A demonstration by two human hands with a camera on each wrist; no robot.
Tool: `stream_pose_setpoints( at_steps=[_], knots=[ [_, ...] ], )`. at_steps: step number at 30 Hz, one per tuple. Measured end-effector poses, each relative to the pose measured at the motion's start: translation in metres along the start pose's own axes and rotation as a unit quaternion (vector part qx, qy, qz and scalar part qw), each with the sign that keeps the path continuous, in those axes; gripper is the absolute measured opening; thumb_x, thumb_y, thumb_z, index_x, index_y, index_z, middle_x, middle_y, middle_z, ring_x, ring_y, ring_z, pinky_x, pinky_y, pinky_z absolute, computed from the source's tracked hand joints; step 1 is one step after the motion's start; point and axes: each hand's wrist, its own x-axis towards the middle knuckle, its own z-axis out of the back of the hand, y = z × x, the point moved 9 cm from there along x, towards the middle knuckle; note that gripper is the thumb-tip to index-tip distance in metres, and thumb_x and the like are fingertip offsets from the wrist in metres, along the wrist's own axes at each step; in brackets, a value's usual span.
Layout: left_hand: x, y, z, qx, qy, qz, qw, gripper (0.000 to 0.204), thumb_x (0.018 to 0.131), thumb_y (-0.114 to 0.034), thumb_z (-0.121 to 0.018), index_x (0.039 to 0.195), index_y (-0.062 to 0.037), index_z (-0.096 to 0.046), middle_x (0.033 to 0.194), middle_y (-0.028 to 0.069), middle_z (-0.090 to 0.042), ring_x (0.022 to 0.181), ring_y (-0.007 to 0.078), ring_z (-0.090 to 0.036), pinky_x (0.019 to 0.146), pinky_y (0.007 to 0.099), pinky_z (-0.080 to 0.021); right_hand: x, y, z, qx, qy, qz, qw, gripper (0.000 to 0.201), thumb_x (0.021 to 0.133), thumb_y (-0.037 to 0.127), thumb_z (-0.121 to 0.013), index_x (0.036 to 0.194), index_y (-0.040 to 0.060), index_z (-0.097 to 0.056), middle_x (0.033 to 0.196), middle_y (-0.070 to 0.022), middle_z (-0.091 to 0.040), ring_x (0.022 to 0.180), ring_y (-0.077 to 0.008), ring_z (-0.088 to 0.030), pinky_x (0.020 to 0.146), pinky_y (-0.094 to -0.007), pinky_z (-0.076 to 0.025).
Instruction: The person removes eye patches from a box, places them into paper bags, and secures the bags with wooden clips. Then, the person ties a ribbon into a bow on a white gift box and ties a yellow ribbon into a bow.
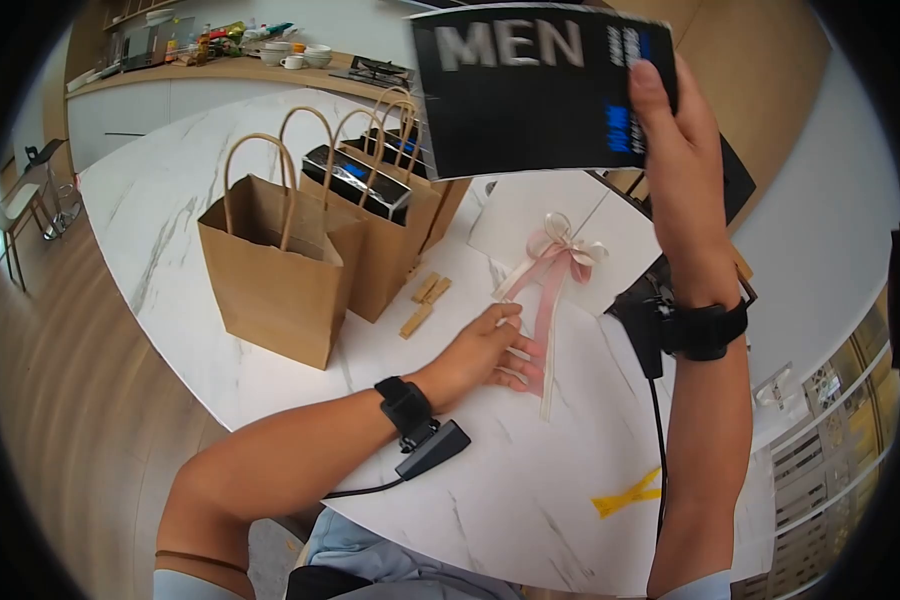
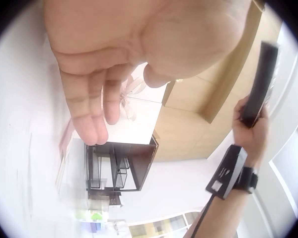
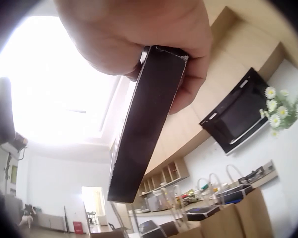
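The right hand [image 1: 685, 180] grips a flat black box [image 1: 530, 100] lettered "MEN" by its right end, raised above the table, thumb across its face. In the right wrist view the box's narrow side [image 3: 148, 124] shows below the right hand [image 3: 144, 34]. Low over the table, the left hand [image 1: 480, 355] holds nothing, its fingers loosely extended beside the pink and white ribbon tails [image 1: 548, 330]; whether it touches them is unclear. A bow [image 1: 565, 245] lies on a white box [image 1: 625, 240]. The left wrist view shows the left hand [image 2: 134, 49] with relaxed fingers.
Brown paper bags [image 1: 280, 290] stand left of centre, the rear ones with black boxes [image 1: 355, 180] inside. Small wooden clips [image 1: 425, 300] lie beside them. A yellow strip [image 1: 625, 495] is on the marble-patterned table [image 1: 510, 500] near the right forearm. A dark rack [image 2: 121, 168] stands behind the white box.
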Motion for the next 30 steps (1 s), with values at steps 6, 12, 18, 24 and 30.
stream_pose_setpoints(
  at_steps=[6, 12, 18, 24, 30],
  knots=[
    [0.004, 0.008, -0.003, -0.004, 0.025, 0.021, 0.999, 0.045, 0.112, -0.029, -0.037, 0.15, -0.0067, -0.029, 0.118, 0.0137, -0.061, 0.101, 0.0211, -0.068, 0.086, 0.0362, -0.061, -0.001, 0.073, -0.078, -0.023, 0.018, 0.227, 0.974, 0.049, 0.109, 0.024, -0.051, 0.147, -0.0039, -0.04, 0.13, -0.0239, -0.061, 0.119, -0.0295, -0.061, 0.102, -0.0377, -0.047],
    [0.008, 0.013, -0.008, -0.018, 0.04, 0.009, 0.999, 0.047, 0.111, -0.029, -0.036, 0.151, -0.0046, -0.029, 0.111, 0.0163, -0.063, 0.091, 0.0238, -0.07, 0.081, 0.0364, -0.058, -0.013, 0.066, -0.113, -0.013, 0.055, 0.15, 0.987, 0.048, 0.108, 0.034, -0.056, 0.142, 0.0001, -0.052, 0.116, -0.007, -0.068, 0.105, -0.0113, -0.061, 0.094, -0.0272, -0.048],
    [0.008, 0.013, -0.009, -0.016, 0.056, 0.006, 0.998, 0.032, 0.111, -0.029, -0.037, 0.131, -0.0053, -0.04, 0.108, 0.0146, -0.062, 0.091, 0.023, -0.07, 0.079, 0.035, -0.058, -0.018, 0.048, -0.132, -0.13, 0.087, 0.225, 0.962, 0.051, 0.102, 0.025, -0.062, 0.142, -0.003, -0.048, 0.114, -0.0259, -0.066, 0.104, -0.042, -0.066, 0.09, -0.0426, -0.052],
    [-0.016, -0.013, -0.019, 0.058, 0.035, -0.001, 0.998, 0.039, 0.108, -0.034, -0.05, 0.132, -0.0037, -0.046, 0.115, 0.0111, -0.064, 0.091, 0.0201, -0.068, 0.079, 0.0348, -0.058, -0.049, 0.053, -0.162, -0.129, 0.144, 0.213, 0.958, 0.052, 0.083, 0.022, -0.081, 0.126, 0.0041, -0.057, 0.098, -0.0156, -0.065, 0.091, -0.0365, -0.068, 0.078, -0.0445, -0.055],
    [-0.023, -0.007, -0.004, -0.007, 0.074, -0.094, 0.993, 0.024, 0.101, -0.031, -0.066, 0.114, -0.0106, -0.068, 0.093, 0.0012, -0.067, 0.076, 0.0114, -0.061, 0.06, 0.0259, -0.046, -0.064, 0.04, -0.183, -0.212, 0.15, 0.162, 0.952, 0.033, 0.084, 0.023, -0.08, 0.101, 0.0013, -0.061, 0.087, -0.0135, -0.066, 0.083, -0.0304, -0.069, 0.07, -0.0399, -0.055]
  ],
)
